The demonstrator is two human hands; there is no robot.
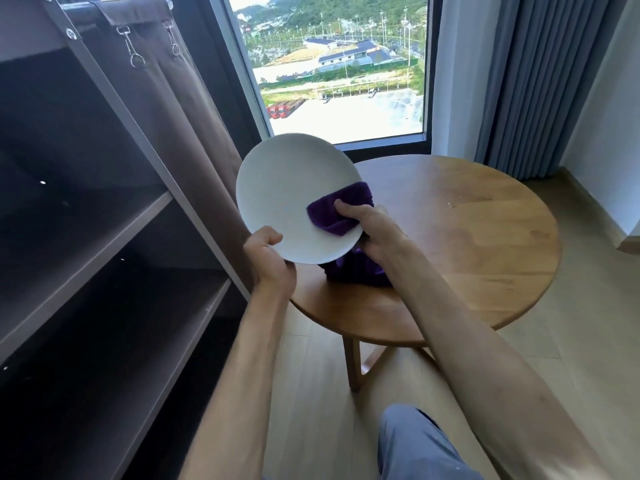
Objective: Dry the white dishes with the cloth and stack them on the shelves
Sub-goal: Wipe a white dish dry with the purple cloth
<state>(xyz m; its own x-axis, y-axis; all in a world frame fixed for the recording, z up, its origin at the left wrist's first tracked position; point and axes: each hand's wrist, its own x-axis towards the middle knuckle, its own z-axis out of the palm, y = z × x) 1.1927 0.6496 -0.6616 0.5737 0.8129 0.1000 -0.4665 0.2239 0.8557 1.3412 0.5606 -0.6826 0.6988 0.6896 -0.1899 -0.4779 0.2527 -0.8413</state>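
Daylight is coming through a window [332,64] behind a round wooden table [467,244], with dark shelves [104,237] standing at the left. Above the table's near-left edge, the left hand [268,259] is gripping the tilted white plate [277,199] by its lower rim, thumb on its face. The right hand [370,230] is pinching a purple cloth [332,211] over the plate's right edge, cloth hanging below.
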